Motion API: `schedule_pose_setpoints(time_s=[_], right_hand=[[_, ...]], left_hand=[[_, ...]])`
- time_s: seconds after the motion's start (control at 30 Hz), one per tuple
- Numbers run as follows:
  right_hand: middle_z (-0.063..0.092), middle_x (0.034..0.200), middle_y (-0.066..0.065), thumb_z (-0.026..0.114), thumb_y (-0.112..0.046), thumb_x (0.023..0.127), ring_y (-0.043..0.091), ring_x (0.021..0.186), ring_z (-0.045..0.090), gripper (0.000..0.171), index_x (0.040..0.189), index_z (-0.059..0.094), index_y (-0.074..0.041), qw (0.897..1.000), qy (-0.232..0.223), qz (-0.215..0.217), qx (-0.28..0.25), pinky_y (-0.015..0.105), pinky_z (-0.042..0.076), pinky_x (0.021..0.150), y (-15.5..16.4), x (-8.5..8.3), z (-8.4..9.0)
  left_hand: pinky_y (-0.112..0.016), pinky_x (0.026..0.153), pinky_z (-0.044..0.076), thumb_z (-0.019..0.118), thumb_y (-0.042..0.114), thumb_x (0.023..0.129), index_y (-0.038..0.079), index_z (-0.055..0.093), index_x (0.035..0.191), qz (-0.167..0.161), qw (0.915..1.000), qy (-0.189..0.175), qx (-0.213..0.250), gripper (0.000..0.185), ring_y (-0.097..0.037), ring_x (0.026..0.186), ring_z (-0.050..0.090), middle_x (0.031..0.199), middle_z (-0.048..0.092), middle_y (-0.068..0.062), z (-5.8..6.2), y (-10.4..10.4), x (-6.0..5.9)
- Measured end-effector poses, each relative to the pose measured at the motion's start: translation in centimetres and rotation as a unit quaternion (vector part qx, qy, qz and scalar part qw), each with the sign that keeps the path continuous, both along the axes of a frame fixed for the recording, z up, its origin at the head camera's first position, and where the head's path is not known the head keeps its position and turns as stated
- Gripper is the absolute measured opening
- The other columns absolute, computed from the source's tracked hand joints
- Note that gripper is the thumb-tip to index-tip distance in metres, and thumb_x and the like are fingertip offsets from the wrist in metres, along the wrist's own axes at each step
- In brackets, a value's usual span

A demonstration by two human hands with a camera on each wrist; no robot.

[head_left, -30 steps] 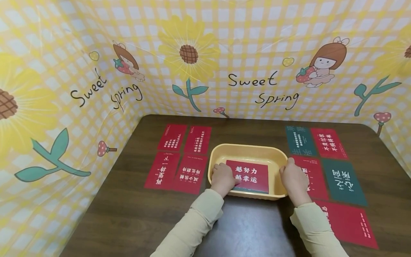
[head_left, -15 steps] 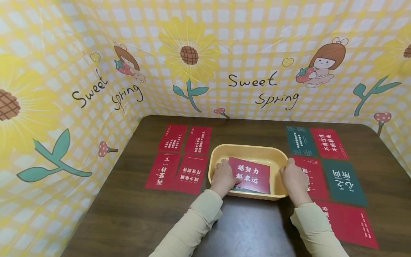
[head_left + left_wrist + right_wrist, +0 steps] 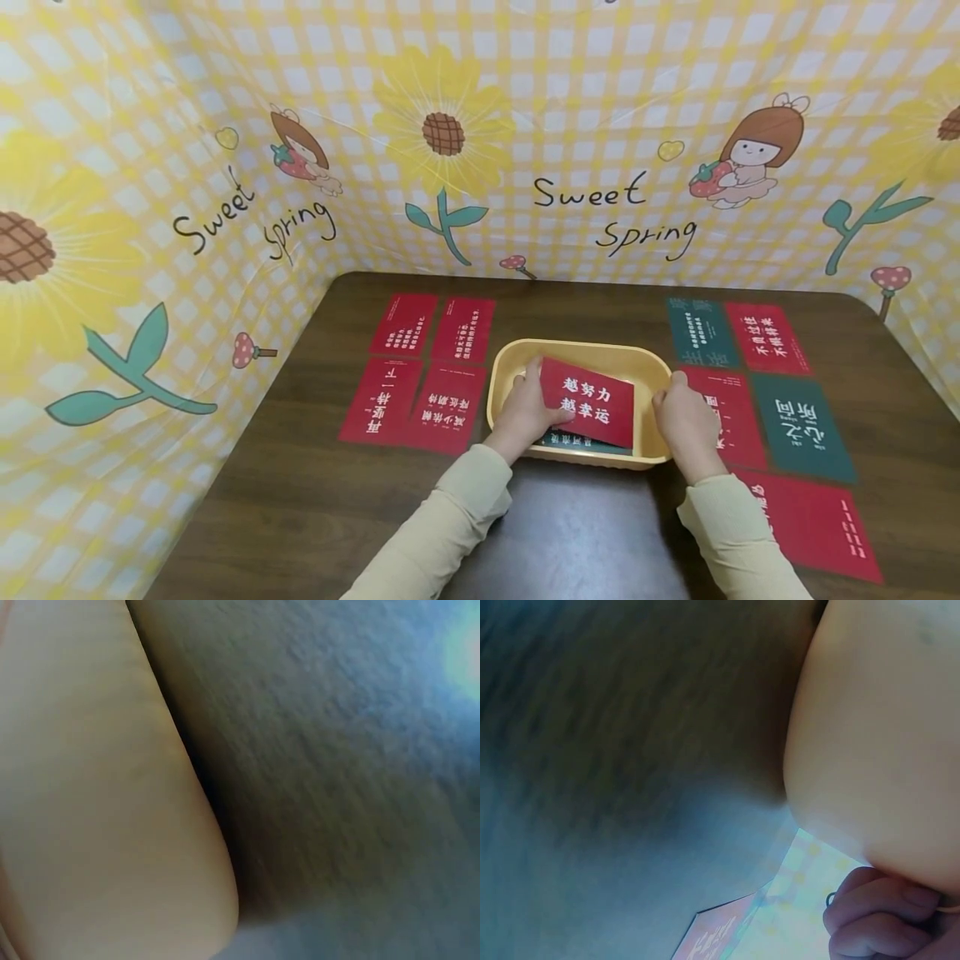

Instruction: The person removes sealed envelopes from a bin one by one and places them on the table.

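Observation:
A yellow plastic tub (image 3: 581,352) stands in the middle of the dark wooden table. My left hand (image 3: 527,410) pinches a red card with white characters (image 3: 588,402) and holds it tilted up off the tub's floor. Under it a green card (image 3: 581,442) lies in the tub, mostly hidden. My right hand (image 3: 686,423) grips the tub's right rim; its fingertips (image 3: 877,919) show below the tub's wall (image 3: 877,742) in the right wrist view. The left wrist view shows only the tub's outer wall (image 3: 97,802) against the table.
Several red cards (image 3: 420,371) lie in a block left of the tub. Red and green cards (image 3: 757,383) lie to its right, one red card (image 3: 817,521) near the front right edge. A yellow checked sunflower sheet (image 3: 480,133) walls in the table on three sides.
My left hand has lifted the red card's left edge and tilted it up from the tub's floor, uncovering a green card below. The right hand stayed on the rim.

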State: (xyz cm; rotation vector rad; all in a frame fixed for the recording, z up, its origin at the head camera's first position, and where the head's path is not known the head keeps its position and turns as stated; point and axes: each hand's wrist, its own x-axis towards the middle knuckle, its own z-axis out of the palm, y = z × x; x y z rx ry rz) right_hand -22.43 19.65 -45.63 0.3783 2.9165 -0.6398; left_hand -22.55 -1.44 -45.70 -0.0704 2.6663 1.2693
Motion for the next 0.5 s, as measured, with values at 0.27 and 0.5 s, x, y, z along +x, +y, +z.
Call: schedule_pose_setpoints(time_s=[0.27, 0.5], right_hand=[[0.062, 0.085, 0.031, 0.043, -0.014, 0.093, 0.04, 0.071, 0.061, 0.027, 0.109, 0.042, 0.007, 1.0, 0.001, 0.001, 0.0, 0.05, 0.047, 0.061, 0.12, 0.0, -0.09], [0.062, 0.086, 0.032, 0.044, -0.015, 0.093, 0.04, 0.072, 0.062, 0.027, 0.108, 0.041, 0.007, 1.0, 0.003, 0.002, 0.001, 0.051, 0.049, 0.063, 0.08, 0.01, -0.06]], left_hand=[[-0.035, 0.083, 0.054, 0.064, 0.026, 0.091, -0.001, 0.051, 0.124, 0.002, 0.9991, 0.021, 0.036, 0.044, -0.022, 0.094, 0.067, 0.104, 0.068, -0.016, -0.42, -0.4, -0.37], [-0.032, 0.072, 0.053, 0.051, 0.023, 0.099, -0.002, 0.06, 0.109, 0.003, 0.9981, 0.03, 0.054, 0.029, -0.02, 0.082, 0.065, 0.094, 0.068, -0.016, -0.15, -0.64, -0.4]])
